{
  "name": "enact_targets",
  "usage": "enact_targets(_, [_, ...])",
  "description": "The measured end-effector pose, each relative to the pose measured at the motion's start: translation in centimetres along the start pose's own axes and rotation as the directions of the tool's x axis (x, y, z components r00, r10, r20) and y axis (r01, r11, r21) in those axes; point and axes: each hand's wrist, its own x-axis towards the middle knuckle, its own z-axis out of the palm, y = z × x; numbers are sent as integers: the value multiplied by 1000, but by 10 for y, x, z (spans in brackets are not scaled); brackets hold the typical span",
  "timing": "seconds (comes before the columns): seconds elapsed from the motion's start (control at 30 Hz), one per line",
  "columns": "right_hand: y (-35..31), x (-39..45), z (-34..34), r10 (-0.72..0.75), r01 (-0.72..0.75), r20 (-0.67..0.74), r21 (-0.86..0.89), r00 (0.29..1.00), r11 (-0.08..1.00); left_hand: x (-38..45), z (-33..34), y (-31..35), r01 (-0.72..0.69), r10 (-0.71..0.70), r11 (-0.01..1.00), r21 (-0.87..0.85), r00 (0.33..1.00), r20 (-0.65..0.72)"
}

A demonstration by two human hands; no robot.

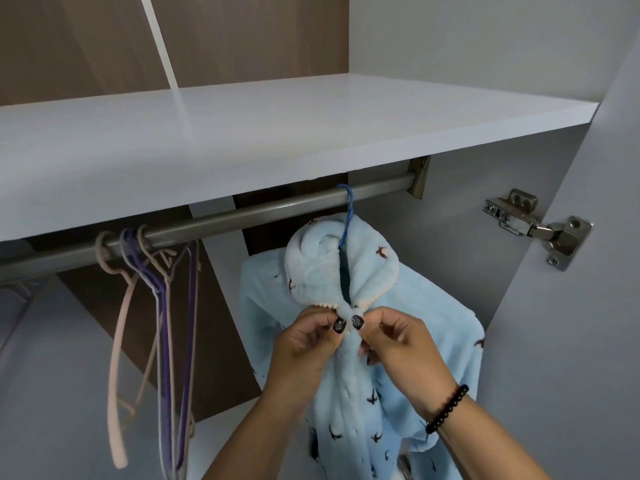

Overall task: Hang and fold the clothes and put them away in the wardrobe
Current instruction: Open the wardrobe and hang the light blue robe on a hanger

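A light blue fleece garment [349, 271] with small dark bird prints hangs on a blue hanger [347, 216], hooked over the metal wardrobe rail [242, 213]. My left hand [304, 348] and my right hand [398, 344] meet just under the collar. Each pinches one front edge of the garment between thumb and fingers, thumbs almost touching. A black bead bracelet sits on my right wrist. The garment's lower part drops out of view below.
Several empty pink and purple hangers [156, 299] dangle from the rail at the left. A white shelf [277, 133] runs above the rail. The open wardrobe door with a metal hinge [540, 226] stands at the right.
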Motion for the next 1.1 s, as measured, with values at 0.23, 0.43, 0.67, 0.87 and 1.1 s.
enact_targets(0.23, [39,7,-9,31,-62,-78,-444,996,894,3,-11,-19,310,-277,929,201,945,-174])
enact_targets(0.43, [26,33,-48,-382,89,-268,-707,884,702,23,-21,-4,332,-313,939,94,935,-168])
enact_targets(0.67, [22,97,-55,14,-70,-76,-806,997,588,55,10,9,299,-287,924,238,954,-81])
enact_targets(0.87, [42,87,-10,-42,84,73,-817,996,571,111,23,16,207,-154,899,386,974,-164])
enact_targets(1.1, [23,91,-12,140,-147,-45,-276,989,950,132,20,25,51,6,696,716,997,-77])
